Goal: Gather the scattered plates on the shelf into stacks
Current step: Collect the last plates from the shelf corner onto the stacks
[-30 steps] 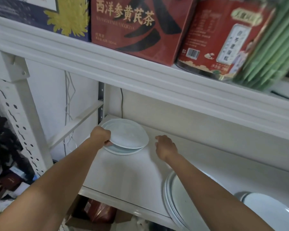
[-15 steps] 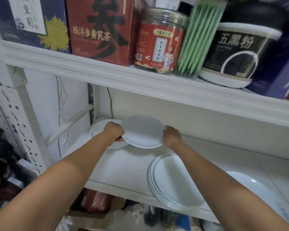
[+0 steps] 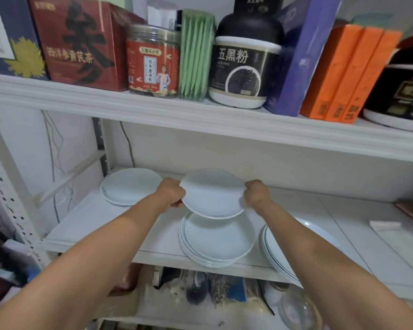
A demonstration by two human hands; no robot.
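A white plate hangs in the air above the white shelf. My left hand grips its left rim and my right hand grips its right rim. Directly below it stands a stack of white plates near the shelf's front edge. Another plate lies at the back left of the shelf. A second stack of larger plates sits to the right, partly hidden by my right forearm.
The upper shelf just above carries boxes, a red jar and a black jar. A white block lies at the right of the plate shelf. Bags and a glass jar crowd the level below.
The plate has been lifted off the back-left plate and carried rightward. My right hand took hold of its rim. It now hangs over the middle stack.
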